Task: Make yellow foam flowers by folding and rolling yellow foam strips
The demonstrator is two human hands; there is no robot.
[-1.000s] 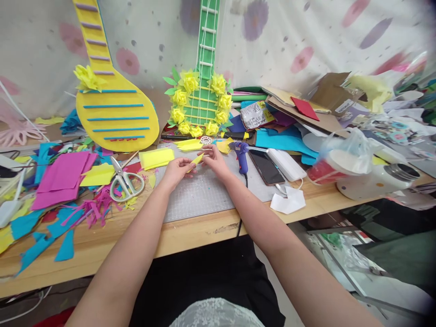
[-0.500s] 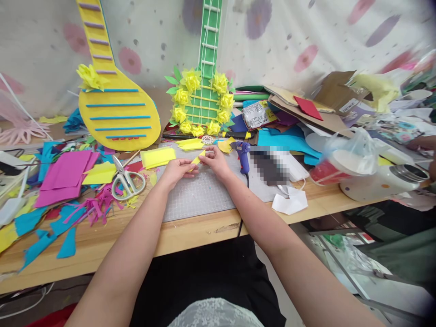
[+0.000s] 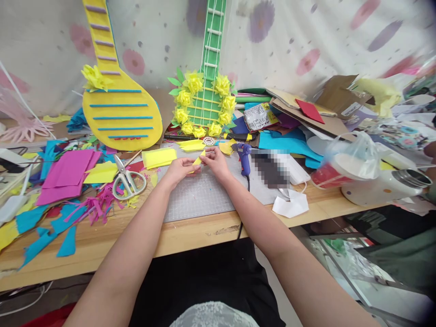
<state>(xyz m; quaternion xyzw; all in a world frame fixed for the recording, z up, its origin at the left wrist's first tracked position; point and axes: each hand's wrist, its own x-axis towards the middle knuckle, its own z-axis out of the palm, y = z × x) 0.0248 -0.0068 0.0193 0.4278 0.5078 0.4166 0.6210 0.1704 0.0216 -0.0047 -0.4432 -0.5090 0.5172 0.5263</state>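
A small strip of yellow crepe paper (image 3: 199, 160) is pinched between my two hands above the grey cutting mat (image 3: 200, 197). My left hand (image 3: 180, 171) grips its lower end, fingers closed. At the upper end, my right hand (image 3: 217, 162) is closed on it with thumb and fingertips. Left of my hands lies a stack of yellow crepe paper (image 3: 159, 158). Behind them are cut yellow pieces (image 3: 191, 145) and a white perforated disc (image 3: 208, 141). A purple glue gun (image 3: 244, 159) rests just right of my right hand.
Scissors (image 3: 128, 180) lie left, beside magenta paper sheets (image 3: 64, 177) and scraps. A yellow paper instrument (image 3: 122, 118) and a green one with yellow flowers (image 3: 206, 102) lean at the back. Rightward are a white mask (image 3: 291, 205), a bagged cup (image 3: 337, 170) and an open flask (image 3: 381, 188).
My hands keep their hold on the yellow strip, with only a slight shift of the fingers. The whole view has moved slightly.
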